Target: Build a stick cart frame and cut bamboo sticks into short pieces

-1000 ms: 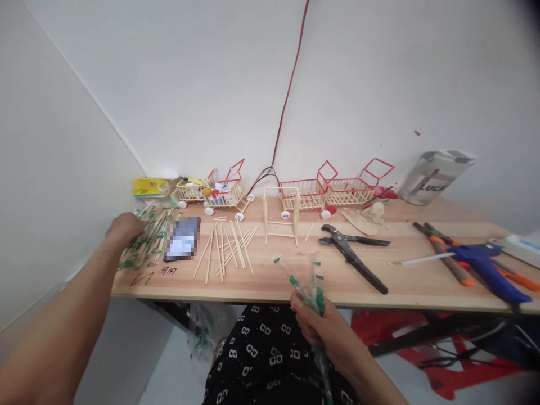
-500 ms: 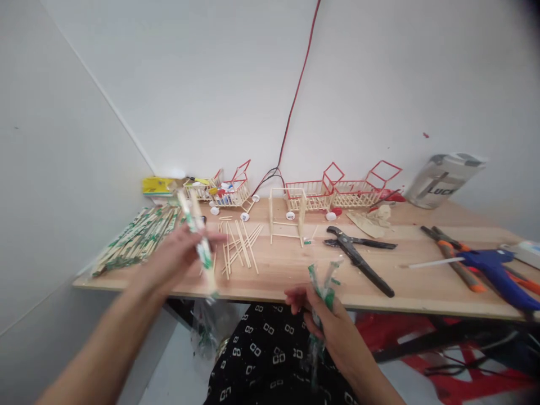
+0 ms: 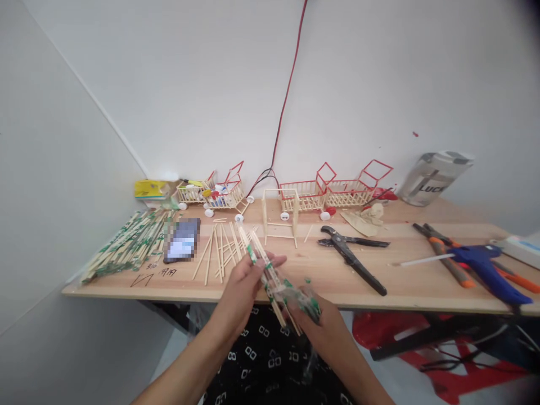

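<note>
My left hand [image 3: 248,278] is closed on a wrapped pair of chopsticks [image 3: 258,260], held slanted over the near edge of the wooden table [image 3: 379,295]. My right hand [image 3: 310,315] meets it from the right and is closed on crumpled clear wrappers with green print [image 3: 301,297], touching the lower end of the wrapped pair. Bare wooden sticks [image 3: 223,247] lie spread on the table just beyond my hands. A stack of wrapped chopsticks [image 3: 126,244] lies at the table's left end.
A phone [image 3: 182,239] lies beside the stack. Black cutters [image 3: 352,253], orange-handled pliers [image 3: 447,253] and a blue glue gun [image 3: 485,264] lie to the right. Small stick-built carts with red frames [image 3: 333,188] and a silver bag [image 3: 434,177] stand by the wall.
My left hand took a wrapped pair from the stack at the left and carried it right to my right hand, which stayed near the table's front edge with the wrappers.
</note>
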Demonstrator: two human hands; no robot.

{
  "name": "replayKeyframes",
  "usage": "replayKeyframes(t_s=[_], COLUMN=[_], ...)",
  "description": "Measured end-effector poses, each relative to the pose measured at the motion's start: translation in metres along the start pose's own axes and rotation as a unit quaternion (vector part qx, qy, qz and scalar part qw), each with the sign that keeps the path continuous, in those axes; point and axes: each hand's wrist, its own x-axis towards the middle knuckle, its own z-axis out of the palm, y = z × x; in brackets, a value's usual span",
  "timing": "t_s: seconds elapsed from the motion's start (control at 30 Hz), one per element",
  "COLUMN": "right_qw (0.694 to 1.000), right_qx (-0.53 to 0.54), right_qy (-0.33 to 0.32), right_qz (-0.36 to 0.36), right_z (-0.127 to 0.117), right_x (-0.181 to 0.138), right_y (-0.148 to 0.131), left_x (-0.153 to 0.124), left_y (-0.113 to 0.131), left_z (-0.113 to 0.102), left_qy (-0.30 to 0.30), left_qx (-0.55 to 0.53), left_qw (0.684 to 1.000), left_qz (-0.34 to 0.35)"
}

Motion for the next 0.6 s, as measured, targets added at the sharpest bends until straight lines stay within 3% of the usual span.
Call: replayKeyframes(t_s=[0.2, 0.4, 0.6], right_qw=[0.999, 0.999, 0.993], right_qx=[-0.027, -0.016, 0.013], right_qy=[-0.029, -0.049, -0.118], right_qz=[-0.004, -0.016, -0.011], right_z=[0.005, 0.007, 0.016], right_x=[-0.002, -0.005, -0.014], right_y=[0.002, 0.006, 0.002], left_x=[0.006, 0.012, 0.011], left_y=[0.015, 0.022, 0.021], left_z=[-0.006, -0.011, -0.001], left_qy=[0.011, 0.068, 0.107], left_qx=[-0.034, -0.044, -0.026], left_qw=[0.999, 0.992, 0.991], left_qz=[-0.002, 0.091, 0.082])
